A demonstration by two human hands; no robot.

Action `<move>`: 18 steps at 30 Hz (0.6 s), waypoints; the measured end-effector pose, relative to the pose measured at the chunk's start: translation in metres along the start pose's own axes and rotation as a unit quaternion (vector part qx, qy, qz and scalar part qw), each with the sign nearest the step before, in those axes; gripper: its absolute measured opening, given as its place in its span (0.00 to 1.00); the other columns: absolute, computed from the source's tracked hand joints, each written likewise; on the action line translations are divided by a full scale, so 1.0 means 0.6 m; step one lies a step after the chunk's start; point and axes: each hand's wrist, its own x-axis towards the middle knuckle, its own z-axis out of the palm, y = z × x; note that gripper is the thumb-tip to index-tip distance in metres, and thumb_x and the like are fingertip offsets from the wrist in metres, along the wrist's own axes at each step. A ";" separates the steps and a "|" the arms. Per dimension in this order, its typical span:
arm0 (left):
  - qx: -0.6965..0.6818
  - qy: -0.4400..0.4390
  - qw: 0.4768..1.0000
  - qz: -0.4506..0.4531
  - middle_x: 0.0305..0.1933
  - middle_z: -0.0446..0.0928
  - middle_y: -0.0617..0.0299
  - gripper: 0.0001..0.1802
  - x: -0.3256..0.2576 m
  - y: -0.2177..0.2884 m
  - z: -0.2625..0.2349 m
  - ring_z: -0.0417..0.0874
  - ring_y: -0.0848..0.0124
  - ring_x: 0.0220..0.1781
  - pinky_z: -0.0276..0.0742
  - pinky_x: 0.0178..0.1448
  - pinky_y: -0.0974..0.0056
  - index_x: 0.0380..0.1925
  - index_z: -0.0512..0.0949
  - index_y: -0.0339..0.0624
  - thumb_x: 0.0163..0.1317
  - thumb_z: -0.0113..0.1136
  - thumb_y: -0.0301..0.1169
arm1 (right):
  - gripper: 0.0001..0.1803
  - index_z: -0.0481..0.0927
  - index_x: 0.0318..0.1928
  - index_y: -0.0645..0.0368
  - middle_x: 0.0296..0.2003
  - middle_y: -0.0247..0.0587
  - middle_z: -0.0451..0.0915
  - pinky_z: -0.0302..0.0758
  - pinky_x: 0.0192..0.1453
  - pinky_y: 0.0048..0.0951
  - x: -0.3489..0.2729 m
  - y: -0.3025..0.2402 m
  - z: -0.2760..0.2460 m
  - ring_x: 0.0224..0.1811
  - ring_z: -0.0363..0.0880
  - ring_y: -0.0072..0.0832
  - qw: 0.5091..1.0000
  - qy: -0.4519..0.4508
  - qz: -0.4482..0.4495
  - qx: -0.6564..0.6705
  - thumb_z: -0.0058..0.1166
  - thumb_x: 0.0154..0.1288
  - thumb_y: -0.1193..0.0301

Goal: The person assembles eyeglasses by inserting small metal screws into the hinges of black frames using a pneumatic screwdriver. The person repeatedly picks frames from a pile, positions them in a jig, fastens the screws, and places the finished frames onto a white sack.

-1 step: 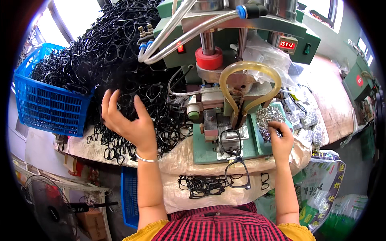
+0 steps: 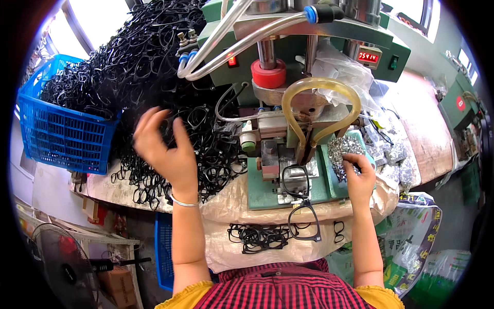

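Note:
Above the big heap of black eyeglass frames (image 2: 198, 154), my left hand (image 2: 167, 152) is open, its fingers apart and slightly blurred. My right hand (image 2: 359, 177) has its thumb and fingertips pinched together at the pile of tiny silver metal parts (image 2: 340, 149), which lies in a green tray (image 2: 334, 190). What that pinch holds is too small to make out. Between my hands, one black eyeglass frame (image 2: 317, 226) sits on the green press machine (image 2: 260, 193), one lens rim at the metal fixture and the other hanging over the front edge.
A blue basket (image 2: 67, 144) overflows with frames at the left. Several black frames (image 2: 257, 238) lie on the beige sheet near my lap, with a small one (image 2: 338, 232) apart. A yellowish looped tube (image 2: 321, 85) arches over the fixture. Plastic bags (image 2: 391, 141) stand right of the tray.
My left hand has shifted slightly upward over the heap. The red counter display on the machine shows a different reading. My right hand and the frame on the machine look the same.

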 end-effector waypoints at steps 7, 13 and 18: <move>0.029 -0.236 0.971 0.016 0.61 0.76 0.54 0.18 -0.089 -0.061 0.101 0.74 0.51 0.49 0.69 0.60 0.50 0.38 0.87 0.43 0.41 0.70 0.25 | 0.08 0.85 0.39 0.64 0.35 0.38 0.84 0.75 0.49 0.26 0.015 -0.023 0.037 0.40 0.82 0.27 1.000 -0.010 -0.029 -0.005 0.62 0.58 0.81; -0.113 -0.256 0.960 -0.023 0.74 0.67 0.48 0.07 -0.115 -0.025 0.012 0.58 0.47 0.79 0.54 0.75 0.50 0.36 0.87 0.44 0.58 0.65 0.24 | 0.06 0.85 0.35 0.63 0.34 0.39 0.84 0.75 0.48 0.28 -0.023 -0.063 -0.019 0.39 0.82 0.30 0.996 -0.056 -0.004 0.062 0.62 0.56 0.81; -0.158 -0.138 0.977 0.039 0.60 0.81 0.48 0.04 -0.155 -0.014 0.009 0.75 0.47 0.68 0.69 0.68 0.51 0.35 0.80 0.33 0.64 0.55 0.19 | 0.11 0.81 0.42 0.65 0.34 0.38 0.84 0.76 0.50 0.27 0.010 -0.127 0.056 0.41 0.82 0.27 0.983 -0.083 -0.054 0.158 0.62 0.56 0.80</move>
